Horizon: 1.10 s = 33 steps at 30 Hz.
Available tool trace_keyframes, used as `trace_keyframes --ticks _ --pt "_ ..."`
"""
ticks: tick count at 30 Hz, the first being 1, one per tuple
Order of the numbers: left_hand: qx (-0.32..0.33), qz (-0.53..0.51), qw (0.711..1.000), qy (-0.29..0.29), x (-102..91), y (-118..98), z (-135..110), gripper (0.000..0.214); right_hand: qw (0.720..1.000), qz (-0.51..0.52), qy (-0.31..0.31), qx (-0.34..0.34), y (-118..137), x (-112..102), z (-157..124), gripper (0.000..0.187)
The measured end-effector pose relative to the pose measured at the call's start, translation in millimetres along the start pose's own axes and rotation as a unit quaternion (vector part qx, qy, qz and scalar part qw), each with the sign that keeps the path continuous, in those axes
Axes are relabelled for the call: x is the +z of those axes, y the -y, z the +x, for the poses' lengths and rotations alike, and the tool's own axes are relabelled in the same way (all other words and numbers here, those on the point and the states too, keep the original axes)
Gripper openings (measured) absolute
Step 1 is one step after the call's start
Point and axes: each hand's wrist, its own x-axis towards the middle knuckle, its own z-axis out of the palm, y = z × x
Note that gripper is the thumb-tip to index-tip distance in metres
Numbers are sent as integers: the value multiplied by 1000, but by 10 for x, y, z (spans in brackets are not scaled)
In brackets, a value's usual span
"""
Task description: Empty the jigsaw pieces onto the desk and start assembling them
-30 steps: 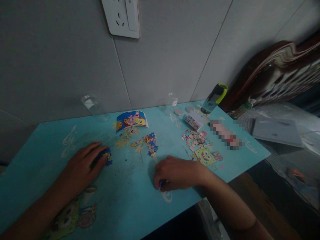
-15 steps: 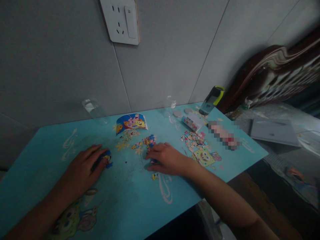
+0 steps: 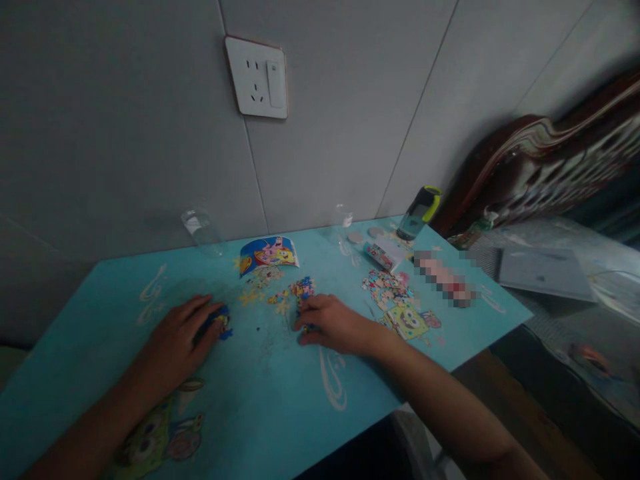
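Blue jigsaw pieces [image 3: 227,333] lay under the left hand [image 3: 183,332], small pieces [image 3: 308,329] under the right hand [image 3: 333,324], finger grips impossible to tell, so flat sliding seemed best

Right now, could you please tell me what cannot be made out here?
In the head view:
Jigsaw pieces: partly covered by the left hand.
What the right hand touches: screened by the hand itself.
Pixelated item: blurred by mosaic blocks.
Carved headboard: cut off by right edge.

open tabletop [image 3: 270,400] between left fingers [image 3: 196,305] and right fingers [image 3: 311,319], puzzle pieces [image 3: 302,288] and picture sheet [image 3: 270,255] blocking beyond
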Motion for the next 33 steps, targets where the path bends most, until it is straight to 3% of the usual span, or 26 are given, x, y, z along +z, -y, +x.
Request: trace_keyframes --ticks 4,7,9,14,20,26,33 --pt "-6 9 1000 3 -39 -69 10 46 998 25 -53 25 1 -98 -3 21" --pt "-8 10 1000 2 -83 -128 18 45 989 70 -86 98 -73 -259 -46 19" --pt "-8 5 1000 -2 -104 -152 20 44 984 93 -53 144 -153 -371 -96 19" --pt "-7 0 1000 5 -145 -192 17 44 971 135 74 181 -259 -536 -250 17" --pt "-7 -3 1000 9 -164 -224 10 42 974 96 120 166 -187 -496 -354 37" --pt "-15 -19 1000 -1 -194 -251 18 39 981 78 116 135 -163 -444 -338 15" --pt "-16 -49 999 -4 -226 -255 19 37 977 124 146 92 11 -426 -250 11"
